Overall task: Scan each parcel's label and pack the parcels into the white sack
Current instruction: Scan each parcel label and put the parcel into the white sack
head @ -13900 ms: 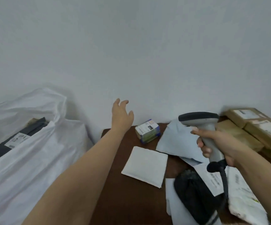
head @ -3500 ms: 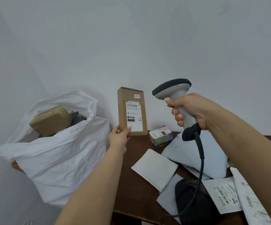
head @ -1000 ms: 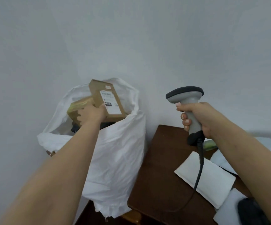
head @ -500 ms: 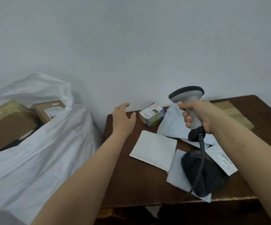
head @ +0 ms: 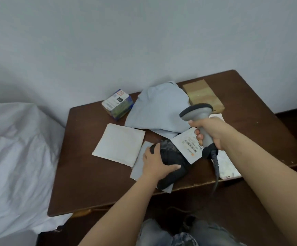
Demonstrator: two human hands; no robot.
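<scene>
Gripping the black parcel (head: 170, 162) with the left hand (head: 155, 163) at the near middle of the desk (head: 94, 183), fingers curling over its far end and thumb stretching along its top. Lying partly on a pale grey mailer (head: 140, 166), with a white label (head: 186, 146) at its 2 o'clock end. Clasping the grey scanner (head: 197, 119) by its handle in the right hand (head: 209, 132), fingers wrapped fully round, head pointing toward 9 o'clock, black cable (head: 216, 167) trailing down over the near desk edge. Sitting at 9 o'clock of the black parcel and just beside it, a flat white padded envelope (head: 119, 146). Resting at 12 o'clock, a large crumpled pale blue bag (head: 157, 110), its lower edge near the black parcel. Standing at 11 o'clock near the wall, a small labelled box (head: 117, 104). Lying at 1 o'clock behind the scanner, a brown taped parcel (head: 202, 95). Peeking out under the right forearm, at 3 o'clock, another white printed mailer (head: 227, 166). Bulging at far 9 o'clock, off the desk's left edge, the white sack (head: 14, 157), its opening out of view.
</scene>
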